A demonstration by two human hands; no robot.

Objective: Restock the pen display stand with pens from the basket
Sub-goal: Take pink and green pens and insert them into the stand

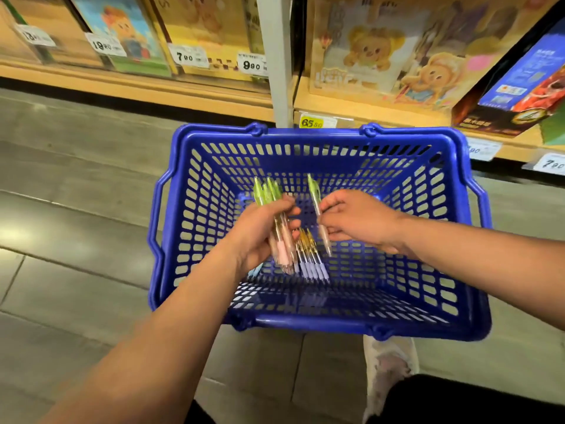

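Left hand [260, 234] grips a bundle of pens [276, 228] over the blue basket [195, 301], long axis near upright, green ends up. Right hand [357, 218] pinches one pen [318, 209], same tilt. More pens [312, 258] lie on the basket floor.

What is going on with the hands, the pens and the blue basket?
left hand: grips a bunch of pens, held above the basket
bunch of pens: green tops up, blurred
right hand: pinches a single pen
single pen: lifted, apart from the bunch
purple-grip pens: lying side by side on the basket bottom
basket: on the floor, handles folded down
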